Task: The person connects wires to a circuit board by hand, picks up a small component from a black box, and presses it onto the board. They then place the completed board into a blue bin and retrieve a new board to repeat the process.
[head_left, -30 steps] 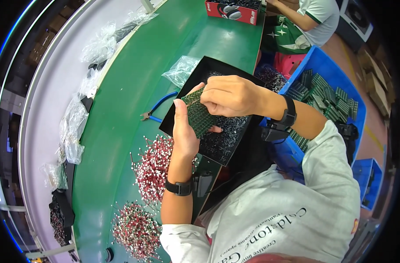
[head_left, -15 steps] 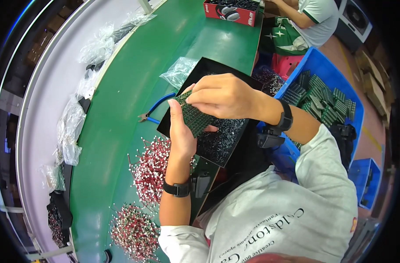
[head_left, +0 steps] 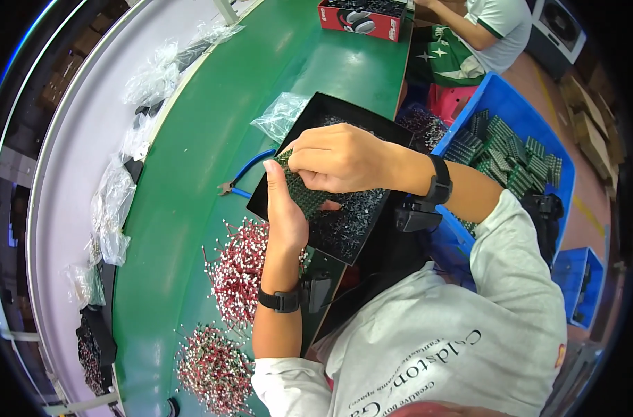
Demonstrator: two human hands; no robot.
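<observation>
Tilted above a black box (head_left: 400,132) is a green circuit board panel (head_left: 304,197) with rows of small parts on its face. My left hand (head_left: 286,212) grips the panel from below, thumb along its left edge and fingertips showing at its lower right. Over the panel's upper part, my right hand (head_left: 340,158) is closed with its fingertips bent against the board face. Whatever those fingertips pinch is hidden. Many small dark pieces (head_left: 351,226) lie loose in the box beneath both hands.
Blue-handled cutters (head_left: 243,174) and a clear plastic bag (head_left: 283,117) lie left of the box. Red-and-white wire piles (head_left: 236,274) sit nearer. A blue bin (head_left: 568,201) of board panels stands right. A red box (head_left: 361,21) and a co-worker (head_left: 493,31) are at the far end.
My right hand has shifted slightly left and down over the panel, covering more of its face. My left hand keeps its hold, nearly still.
</observation>
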